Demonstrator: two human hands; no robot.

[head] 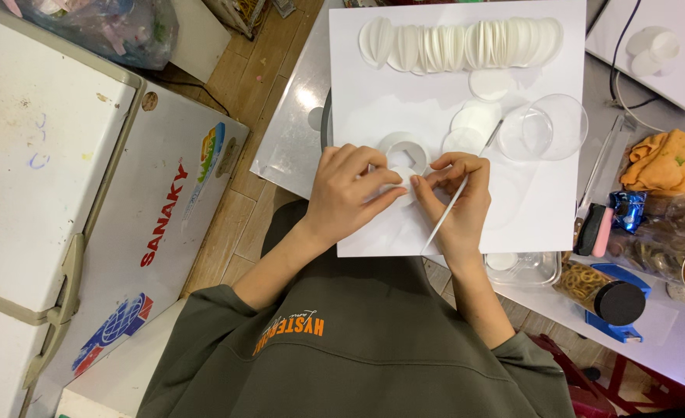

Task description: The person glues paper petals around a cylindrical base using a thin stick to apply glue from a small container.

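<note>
Both hands meet over a white board, the left hand point(350, 190) and right hand point(458, 197) pinching a small white paper piece point(404, 182) together, a thin white stick point(444, 215) tucked in the right; a row of white discs point(458, 42) beyond them
</note>
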